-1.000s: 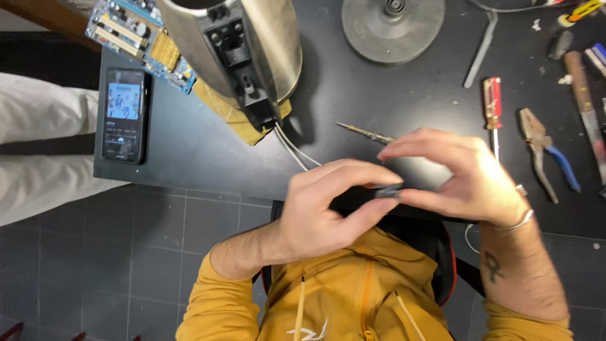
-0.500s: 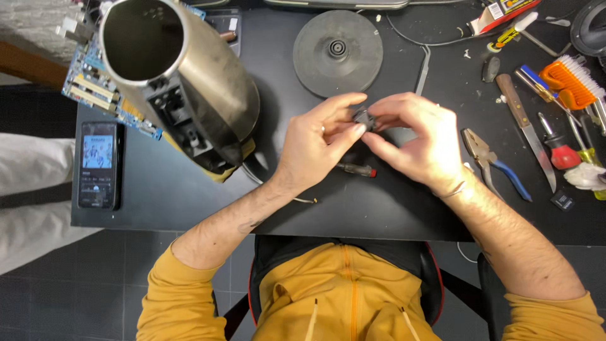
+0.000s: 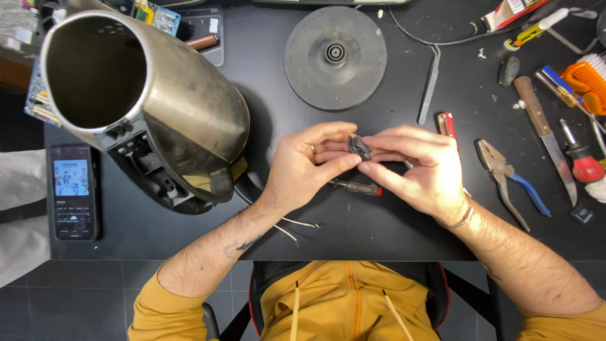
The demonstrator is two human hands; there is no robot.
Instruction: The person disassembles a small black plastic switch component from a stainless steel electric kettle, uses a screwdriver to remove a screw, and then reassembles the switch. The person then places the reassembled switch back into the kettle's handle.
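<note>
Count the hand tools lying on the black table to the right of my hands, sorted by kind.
Pliers: 1
Knife with wooden handle: 1
Screwdrivers: 2
Tweezers: 1
Orange brush: 1
Total: 6

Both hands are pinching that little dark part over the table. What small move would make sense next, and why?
Probably turn the part over for inspection. The left hand and right hand pinch it between fingertips above the screwdriver, and only one face shows, so its other side is hidden.
</note>
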